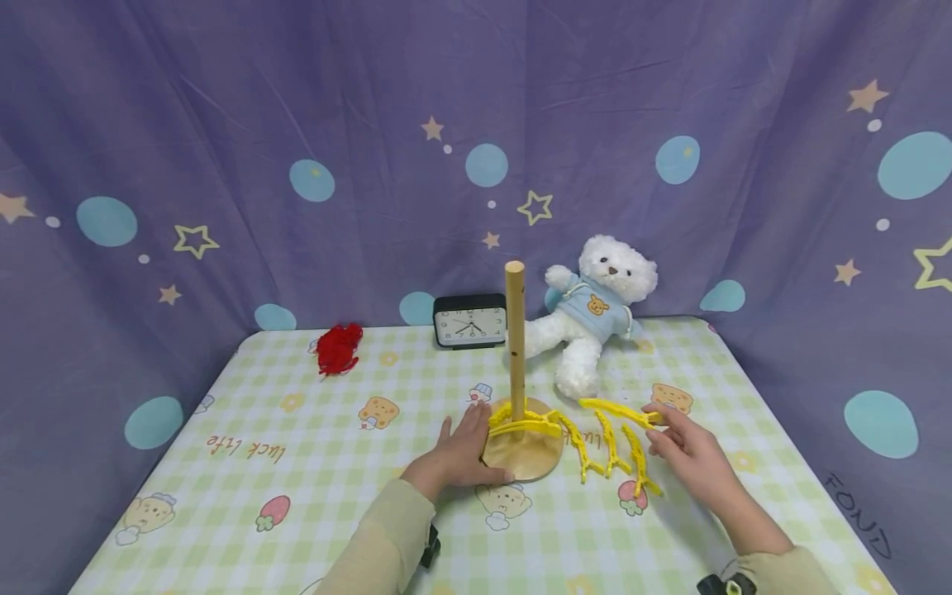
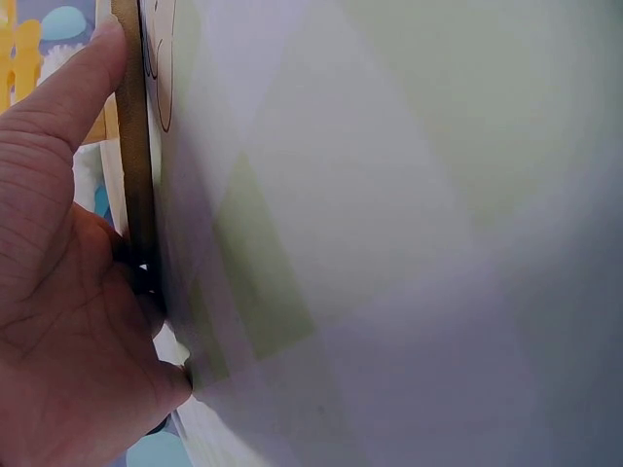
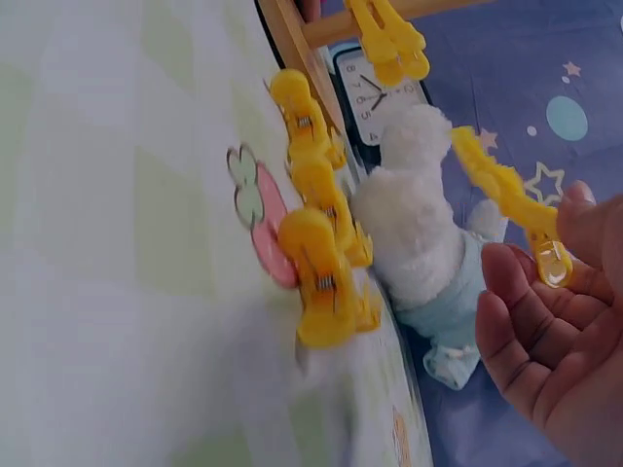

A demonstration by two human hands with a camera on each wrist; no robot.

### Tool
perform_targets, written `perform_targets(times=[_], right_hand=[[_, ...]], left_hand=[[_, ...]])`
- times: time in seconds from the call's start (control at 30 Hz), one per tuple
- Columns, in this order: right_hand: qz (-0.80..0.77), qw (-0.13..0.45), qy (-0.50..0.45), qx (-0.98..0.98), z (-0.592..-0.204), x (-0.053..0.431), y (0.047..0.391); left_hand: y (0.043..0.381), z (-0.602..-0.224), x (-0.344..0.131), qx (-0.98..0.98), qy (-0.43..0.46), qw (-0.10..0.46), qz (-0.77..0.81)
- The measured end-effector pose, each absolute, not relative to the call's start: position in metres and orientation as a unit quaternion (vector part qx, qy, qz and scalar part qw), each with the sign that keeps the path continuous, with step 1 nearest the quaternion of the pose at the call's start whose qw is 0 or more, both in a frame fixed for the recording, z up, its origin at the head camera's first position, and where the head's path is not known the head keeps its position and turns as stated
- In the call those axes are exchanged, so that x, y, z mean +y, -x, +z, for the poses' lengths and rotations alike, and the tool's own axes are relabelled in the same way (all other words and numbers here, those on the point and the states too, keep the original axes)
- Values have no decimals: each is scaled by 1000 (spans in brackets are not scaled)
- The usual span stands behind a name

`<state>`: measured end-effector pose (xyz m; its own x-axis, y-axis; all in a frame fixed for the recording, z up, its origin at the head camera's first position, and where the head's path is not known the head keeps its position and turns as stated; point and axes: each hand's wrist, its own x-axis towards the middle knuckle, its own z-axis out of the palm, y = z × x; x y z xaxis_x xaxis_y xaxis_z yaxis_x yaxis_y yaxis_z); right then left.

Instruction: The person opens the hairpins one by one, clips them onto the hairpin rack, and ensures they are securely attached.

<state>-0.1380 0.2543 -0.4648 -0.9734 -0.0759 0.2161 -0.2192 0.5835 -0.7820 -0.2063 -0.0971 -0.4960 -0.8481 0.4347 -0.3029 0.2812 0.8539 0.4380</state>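
Observation:
A wooden stand (image 1: pixel 516 347) has an upright rod on a round base (image 1: pixel 521 463). My left hand (image 1: pixel 464 454) holds the left side of that base, thumb along the near rim; its fingertips are partly hidden. At the foot of the rod, a yellow banana hair clip (image 1: pixel 528 427) lies around or against it. In the right wrist view, my right hand (image 3: pixel 560 331) pinches another yellow banana clip (image 3: pixel 506 190) by one end, above the table. Three more clips (image 1: pixel 611 446) lie side by side between stand and right hand.
Behind the stand are a black desk clock (image 1: pixel 470 322) and a white teddy bear (image 1: pixel 583 322) in a blue shirt. A red tangle of yarn-like material (image 1: pixel 338 349) lies at the back left. The checked tablecloth (image 1: pixel 312 496) meets a purple curtain (image 1: pixel 402 207) at the back.

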Motion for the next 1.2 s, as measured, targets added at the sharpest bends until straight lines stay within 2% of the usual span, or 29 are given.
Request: perform_targets(times=[0.77, 1.2], right_hand=[[418, 170, -94, -888, -466, 201, 166], [402, 181, -122, -889, -471, 164, 179]], left_hand=[[200, -481, -96, 940, -191, 203, 199], [201, -484, -97, 939, -194, 204, 197]])
